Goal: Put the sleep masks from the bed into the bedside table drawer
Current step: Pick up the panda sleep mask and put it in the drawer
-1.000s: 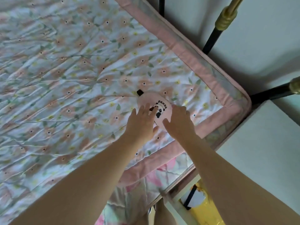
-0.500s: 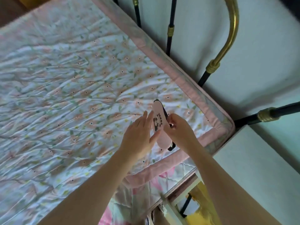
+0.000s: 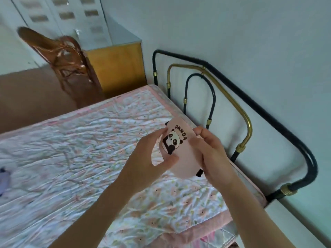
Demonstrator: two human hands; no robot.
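Note:
A pink sleep mask (image 3: pixel 182 154) printed with a panda and the word PANDA hangs in the air above the bed's right side, its black strap end showing below. My left hand (image 3: pixel 148 158) pinches its left edge between thumb and fingers. My right hand (image 3: pixel 211 154) grips its right edge. A bluish-purple object (image 3: pixel 4 179), possibly another mask, lies on the floral quilt (image 3: pixel 71 158) at the far left edge. The white top of the bedside table (image 3: pixel 293 228) shows at the lower right; its drawer is out of view.
A black and brass metal headboard (image 3: pixel 247 122) runs along the pale wall on the right. Beyond the bed stand a rattan chair (image 3: pixel 62 56) and a yellow wooden cabinet (image 3: pixel 116 67), with brown floor (image 3: pixel 26 95) between.
The mask has been lifted off the quilt and turned face up between both hands. My view has swung upward, now taking in the headboard, chair and cabinet.

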